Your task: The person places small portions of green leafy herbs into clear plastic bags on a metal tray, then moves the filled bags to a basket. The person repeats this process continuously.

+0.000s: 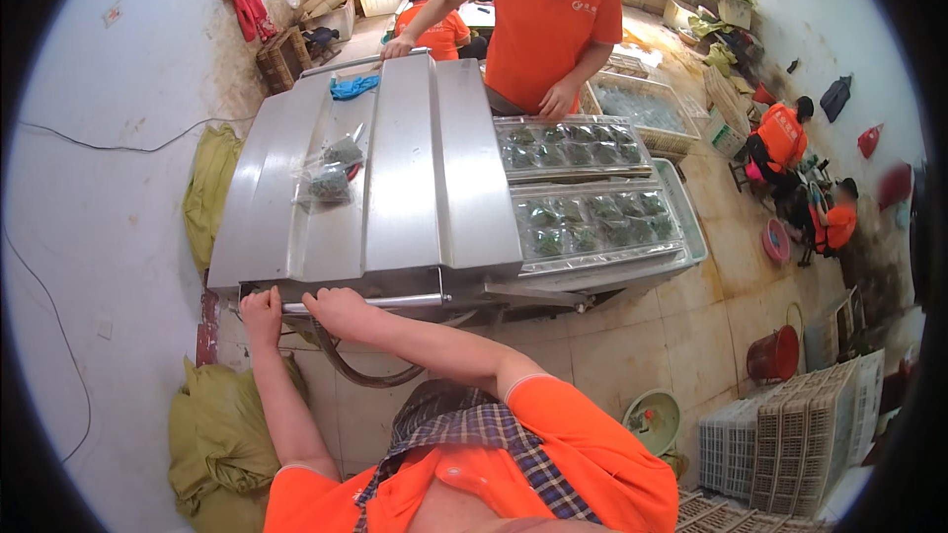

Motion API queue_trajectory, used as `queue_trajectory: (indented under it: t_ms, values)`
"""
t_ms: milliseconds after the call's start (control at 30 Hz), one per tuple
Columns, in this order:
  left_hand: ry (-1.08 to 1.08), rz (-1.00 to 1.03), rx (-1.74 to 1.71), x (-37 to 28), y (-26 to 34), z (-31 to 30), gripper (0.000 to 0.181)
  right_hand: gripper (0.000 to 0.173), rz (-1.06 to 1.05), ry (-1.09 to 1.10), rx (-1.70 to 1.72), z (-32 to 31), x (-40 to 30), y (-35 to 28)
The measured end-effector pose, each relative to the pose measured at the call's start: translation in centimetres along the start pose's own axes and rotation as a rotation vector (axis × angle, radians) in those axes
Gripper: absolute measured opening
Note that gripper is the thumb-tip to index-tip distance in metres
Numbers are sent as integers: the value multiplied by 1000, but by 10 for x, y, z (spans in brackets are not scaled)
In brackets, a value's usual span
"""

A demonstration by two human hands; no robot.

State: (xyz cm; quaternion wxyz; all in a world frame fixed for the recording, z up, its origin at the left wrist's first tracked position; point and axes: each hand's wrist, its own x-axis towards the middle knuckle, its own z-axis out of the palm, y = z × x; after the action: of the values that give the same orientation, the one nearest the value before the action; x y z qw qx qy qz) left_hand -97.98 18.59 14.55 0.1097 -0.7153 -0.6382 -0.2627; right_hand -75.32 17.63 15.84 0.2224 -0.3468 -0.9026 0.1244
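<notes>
My left hand (262, 311) is closed at the left end of a steel handle bar (400, 301) on the near side of a large steel machine. Just right of it, my right hand (339, 311) grips the same bar. The machine's steel lid (404, 185) covers its left part. On the lid lie clear bags of green leafy material (329, 174) and a blue glove (354, 87). Right of the lid, two rows of clear bags of green leafy material (592, 222) rest on the machine's bed. Across from me, a co-worker has one hand on the lid's far edge.
Olive sacks (229, 429) stand at lower left, near a hanging hose (355, 370). A green basin (653, 422), a red bucket (772, 354) and stacked plastic crates (796, 437) are at right. Seated co-workers (785, 137) are farther off. A crate (644, 111) stands behind the machine.
</notes>
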Motion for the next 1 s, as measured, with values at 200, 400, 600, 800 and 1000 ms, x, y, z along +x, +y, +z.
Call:
queue_trajectory:
  t_ms: [200,400,600,800,1000]
  values:
    - [53,43,-106,28,105,-53,36,25,26,-21,-18,-112,-43,2]
    - [16,250,-120,44,226,-83,31,24,244,-4,-40,-210,-120,23]
    - [-375,515,-425,53,336,-66,20,19,617,91,-272,-251,-219,70]
    - [-786,767,-593,26,442,48,27,11,934,84,-443,-233,-337,155]
    - [-919,755,-625,-32,498,164,34,11,1105,-130,-418,-177,-420,233]
